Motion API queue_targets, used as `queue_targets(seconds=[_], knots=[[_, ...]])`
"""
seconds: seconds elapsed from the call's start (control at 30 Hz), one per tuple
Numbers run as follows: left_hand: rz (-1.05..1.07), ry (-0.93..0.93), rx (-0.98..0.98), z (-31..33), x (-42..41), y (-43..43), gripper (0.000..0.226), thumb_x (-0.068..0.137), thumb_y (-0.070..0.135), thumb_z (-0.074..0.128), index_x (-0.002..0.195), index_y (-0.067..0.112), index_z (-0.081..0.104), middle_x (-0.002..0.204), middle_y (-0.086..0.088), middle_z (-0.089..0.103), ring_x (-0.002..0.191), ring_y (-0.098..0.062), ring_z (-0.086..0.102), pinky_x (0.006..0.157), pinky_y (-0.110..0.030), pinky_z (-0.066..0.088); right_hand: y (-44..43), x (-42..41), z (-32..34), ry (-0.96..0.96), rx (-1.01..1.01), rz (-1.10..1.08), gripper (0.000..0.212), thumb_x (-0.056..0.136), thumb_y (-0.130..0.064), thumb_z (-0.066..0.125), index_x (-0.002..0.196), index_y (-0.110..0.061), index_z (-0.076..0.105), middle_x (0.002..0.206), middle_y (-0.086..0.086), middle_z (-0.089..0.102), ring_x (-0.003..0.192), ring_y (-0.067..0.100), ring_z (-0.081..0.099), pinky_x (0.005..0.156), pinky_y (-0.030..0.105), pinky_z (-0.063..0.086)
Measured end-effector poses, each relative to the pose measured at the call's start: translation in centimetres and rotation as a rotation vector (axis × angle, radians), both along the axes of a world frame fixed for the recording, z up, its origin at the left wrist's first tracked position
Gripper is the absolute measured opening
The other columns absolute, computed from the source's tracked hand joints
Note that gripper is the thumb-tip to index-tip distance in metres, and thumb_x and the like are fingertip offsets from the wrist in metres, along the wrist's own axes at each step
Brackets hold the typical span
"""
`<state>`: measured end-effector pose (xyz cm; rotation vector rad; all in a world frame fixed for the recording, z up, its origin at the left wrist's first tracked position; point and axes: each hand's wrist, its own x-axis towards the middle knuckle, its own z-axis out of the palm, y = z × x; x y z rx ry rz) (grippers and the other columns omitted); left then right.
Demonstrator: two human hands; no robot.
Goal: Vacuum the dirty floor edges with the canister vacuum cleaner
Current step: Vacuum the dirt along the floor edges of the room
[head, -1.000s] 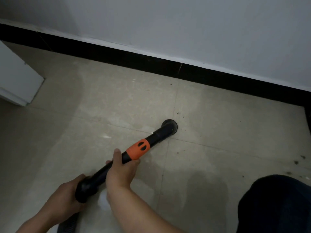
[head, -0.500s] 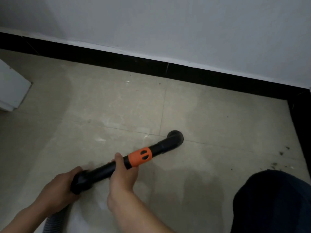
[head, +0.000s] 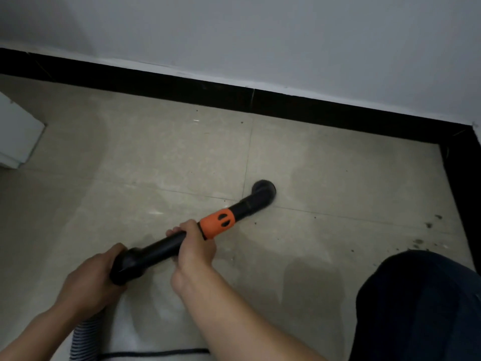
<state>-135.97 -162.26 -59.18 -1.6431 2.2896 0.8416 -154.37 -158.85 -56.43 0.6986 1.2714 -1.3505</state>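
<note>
Head view puts you mid-sweep. The vacuum wand (head: 156, 252) lies low over the floor (head: 156, 152). Its round nozzle (head: 263, 190) is set down beside the crossing of two grout lines, well apart from the black skirting (head: 182, 84). Your left grip (head: 88, 285) is wrapped round the fat rear cuff of the wand, where the ribbed hose (head: 86, 340) joins it. Your right grip (head: 194, 246) is curled round the tube just behind the orange collar (head: 218, 224), fingers over the top. Each has a full hold on the wand and nothing else.

You look to be working open tile, with the edges not yet done. A scatter of dark crumbs (head: 426, 239) lies to the right, near the side skirting and just beyond your dark-clothed knee (head: 421, 308). The next move calls for swinging the nozzle right onto that patch, then running it along the foot of the skirting into the corner. Keep the mouth flat to the tile as you go.

The wand is smooth, rigid black plastic, a straight cylinder ending in a bent elbow at the nozzle. The collar is matt orange with two oval slots. The hose is corrugated and should flex freely behind you. The tiles are beige, faintly mottled and slightly glossy, with pale smears. The wall (head: 260, 35) is flat white paint. A white box-shaped thing (head: 15, 136) sits at the left edge.
</note>
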Motion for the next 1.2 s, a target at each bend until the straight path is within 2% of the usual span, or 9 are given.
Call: queue_targets(seconds=[0.2,0.33,0.43,0.53,0.63,0.7,0.93,1.07,1.2], knots=[[-0.150,-0.046,0.019,-1.3,-0.5,1.1,0.041,0.060,0.024,0.077,0.087,0.039,0.050,0.070,0.011,0.054,0.068,-0.011,0.050,0.052,-0.028,0.039,6.1,0.1,0.2,-0.109,0.080,-0.025,0.004,0.076,-0.004,0.063,0.073,-0.005,0.066,0.068,0.011,0.067,0.062,0.019,0.064,0.062,0.031,0.054],[-0.034,-0.073,0.002,-1.4,4.6,1.0,0.049,0.054,0.022,0.080,0.087,0.045,0.051,0.068,0.012,0.058,0.065,-0.013,0.056,0.055,-0.033,0.048,5.0,3.5,0.4,-0.232,0.067,0.011,0.007,0.074,-0.002,0.066,0.081,-0.002,0.067,0.069,0.011,0.067,0.056,0.017,0.064,0.058,0.029,0.054],[0.072,-0.053,-0.015,-1.1,9.3,1.1,0.039,0.052,0.039,0.066,0.089,0.042,0.055,0.070,0.008,0.062,0.062,-0.020,0.060,0.056,-0.037,0.048,3.3,6.2,0.8,-0.277,0.066,0.092,0.018,0.070,-0.004,0.069,0.088,-0.001,0.069,0.068,0.009,0.067,0.055,0.017,0.064,0.059,0.029,0.054],[0.103,-0.064,-0.055,0.7,7.9,1.9,0.042,0.054,0.031,0.072,0.089,0.043,0.051,0.066,0.007,0.061,0.060,-0.020,0.059,0.055,-0.036,0.050,2.2,5.9,1.4,-0.218,0.043,0.180,0.005,0.065,-0.005,0.068,0.070,-0.006,0.068,0.066,0.009,0.064,0.056,0.019,0.060,0.060,0.031,0.051],[0.076,-0.055,-0.046,1.3,4.2,3.0,0.042,0.057,0.019,0.077,0.086,0.035,0.051,0.069,0.008,0.056,0.064,-0.019,0.055,0.054,-0.033,0.046,2.4,3.6,0.6,-0.098,0.001,0.144,0.036,0.071,-0.002,0.062,0.036,-0.012,0.060,0.060,0.009,0.062,0.055,0.021,0.057,0.061,0.031,0.047],[0.095,-0.059,-0.040,1.1,3.6,3.7,0.041,0.057,0.017,0.077,0.085,0.033,0.051,0.070,0.007,0.055,0.066,-0.019,0.055,0.054,-0.033,0.045,2.6,3.1,0.3,-0.050,-0.021,0.163,0.044,0.073,-0.002,0.060,0.031,-0.013,0.058,0.057,0.009,0.062,0.055,0.022,0.058,0.064,0.033,0.048],[0.321,-0.051,-0.036,-2.5,12.4,5.4,0.033,0.057,0.043,0.066,0.085,0.035,0.052,0.064,0.007,0.062,0.060,-0.021,0.063,0.053,-0.036,0.053,-0.9,9.3,0.9,-0.028,-0.050,0.448,0.013,0.070,-0.002,0.057,0.059,-0.010,0.056,0.050,0.005,0.058,0.047,0.019,0.055,0.052,0.024,0.046],[0.370,0.028,-0.122,0.4,7.5,4.8,0.029,0.073,0.026,0.075,0.082,0.028,0.048,0.065,0.003,0.060,0.058,-0.020,0.056,0.049,-0.031,0.043,-4.9,7.8,1.0,0.036,-0.088,0.495,0.008,0.076,0.000,0.054,0.073,-0.008,0.054,0.053,0.005,0.054,0.046,0.018,0.055,0.050,0.022,0.048],[0.352,0.091,-0.094,0.2,3.3,3.2,0.030,0.072,0.025,0.074,0.081,0.026,0.046,0.069,0.003,0.059,0.061,-0.019,0.055,0.050,-0.031,0.040,-7.6,4.6,0.6,0.169,-0.099,0.536,0.005,0.078,-0.002,0.056,0.076,-0.006,0.054,0.057,0.007,0.055,0.048,0.020,0.057,0.059,0.030,0.052]])
